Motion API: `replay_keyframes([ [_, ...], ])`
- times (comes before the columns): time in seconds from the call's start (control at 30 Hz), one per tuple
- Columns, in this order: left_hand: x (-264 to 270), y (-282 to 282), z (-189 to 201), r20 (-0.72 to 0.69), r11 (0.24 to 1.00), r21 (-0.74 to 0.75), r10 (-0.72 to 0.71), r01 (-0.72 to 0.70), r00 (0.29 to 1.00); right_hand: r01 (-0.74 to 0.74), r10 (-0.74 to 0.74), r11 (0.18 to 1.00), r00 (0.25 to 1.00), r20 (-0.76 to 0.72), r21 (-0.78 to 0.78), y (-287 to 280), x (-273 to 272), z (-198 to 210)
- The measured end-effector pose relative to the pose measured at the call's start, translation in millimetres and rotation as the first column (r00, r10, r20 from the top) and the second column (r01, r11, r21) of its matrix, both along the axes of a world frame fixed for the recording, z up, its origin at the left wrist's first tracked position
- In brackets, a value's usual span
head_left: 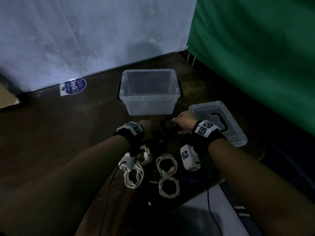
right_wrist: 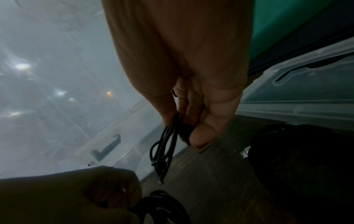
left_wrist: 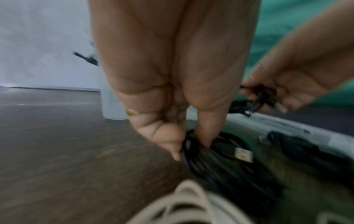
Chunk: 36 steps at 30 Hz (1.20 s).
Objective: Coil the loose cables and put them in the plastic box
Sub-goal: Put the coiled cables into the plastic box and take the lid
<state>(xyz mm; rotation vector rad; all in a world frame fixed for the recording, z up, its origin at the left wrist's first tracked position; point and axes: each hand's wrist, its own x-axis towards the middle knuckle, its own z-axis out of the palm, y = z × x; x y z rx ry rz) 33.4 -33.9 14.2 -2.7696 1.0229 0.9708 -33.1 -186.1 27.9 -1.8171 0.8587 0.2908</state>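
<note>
I see right hand (head_left: 185, 121) pinching small black cable bundle (right_wrist: 162, 150) | left hand (left_wrist: 168, 118) gripping bigger black coiled cable (left_wrist: 220, 163) on dark wooden worktop (head_left: 68, 125) | clear plastic box (head_left: 149, 92) just beyond.

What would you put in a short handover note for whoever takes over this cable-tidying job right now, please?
Left hand: fingers pinch a coiled black cable low over the floor, its USB plug showing.
Right hand: fingers grip a smaller black cable bundle in front of the plastic box.
The box looks empty; its lid lies on the floor to its right.
Done: four white cable coils lie coiled on the floor near the person, with a dark coil beside them.
Left: put both held black cables in the box, then the coils from the floor.
</note>
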Motion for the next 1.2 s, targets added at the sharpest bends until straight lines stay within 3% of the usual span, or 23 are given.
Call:
replay_keyframes([
  [0.17, 29.8, 17.1, 25.2, -0.007, 0.976, -0.173, 0.133, -0.132, 0.991, 0.173, -0.172, 0.985, 0.975, 0.143, 0.008, -1.8, 4.0, 6.8],
  [0.27, 51.6, 27.9, 54.1, -0.031, 0.924, -0.319, 0.212, -0.211, 0.977, 0.267, -0.247, 0.963, 0.93, 0.272, -0.035, -5.3, 13.1, 16.3],
  [0.43, 77.1, 31.6, 84.0, -0.093, 0.662, -0.625, 0.464, -0.414, 0.881, 0.354, -0.307, 0.932, 0.885, 0.351, -0.077, -11.6, 42.1, 31.2],
  [0.53, 91.1, 18.1, 84.6, -0.052, 0.589, -0.67, 0.571, -0.453, 0.819, 0.37, -0.291, 0.916, 0.879, 0.378, -0.154, -12.5, 60.0, 35.3],
  [0.67, 109.3, -0.1, 68.9, -0.056, 0.617, -0.605, 0.597, -0.503, 0.8, 0.329, -0.226, 0.915, 0.897, 0.379, -0.234, -10.3, 80.6, 40.1],
  [0.9, 111.3, 2.1, 37.7, -0.017, 0.715, -0.504, 0.553, -0.484, 0.833, 0.08, 0.075, 0.87, 0.954, 0.291, -0.486, -4.4, 94.3, 32.4],
  [1.03, 106.9, 5.1, 35.5, -0.019, 0.745, -0.483, 0.516, -0.46, 0.856, 0.002, 0.118, 0.856, 0.973, 0.199, -0.517, -4.8, 89.7, 37.5],
  [1.2, 94.2, 10.9, 37.5, -0.075, 0.857, -0.322, 0.4, -0.402, 0.913, -0.142, 0.203, 0.84, 0.977, 0.062, -0.523, -4.3, 70.3, 40.1],
])
